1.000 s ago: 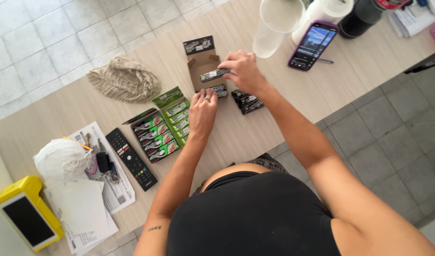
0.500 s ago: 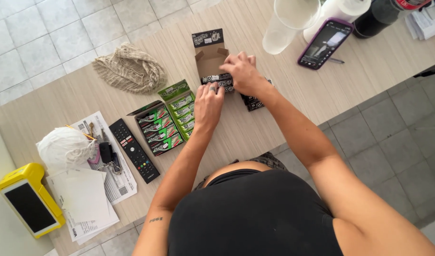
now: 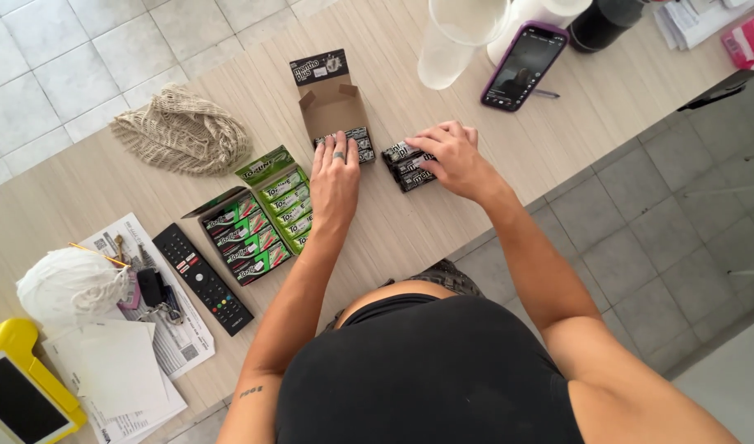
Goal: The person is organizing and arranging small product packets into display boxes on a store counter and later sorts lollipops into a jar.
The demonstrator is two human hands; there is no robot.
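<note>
The left hand (image 3: 336, 177) lies palm down with its fingers stretched out and close together, the fingertips resting on the black candy packs (image 3: 356, 144) that sit at the open front of the small cardboard box (image 3: 332, 107). It grips nothing; it only presses flat on the packs. The right hand (image 3: 451, 156) is to the right of it, fingers loosely spread and curved, laid over a loose pile of black packs (image 3: 405, 164) on the wooden bench (image 3: 89, 193). Whether it pinches one of them cannot be told, as the fingers cover the tops.

The box stands toward the far side of the bench, its printed flap raised away from the person. Just left of the left hand are two green display boxes (image 3: 258, 218) filled with green packs. Farther left lie a woven net bag (image 3: 179, 131), a black remote control (image 3: 202, 279), papers (image 3: 118, 370), a white ball of string (image 3: 69, 284) and a yellow device (image 3: 15, 390). To the far right a phone (image 3: 525, 66) leans near a clear jug (image 3: 459, 33).
</note>
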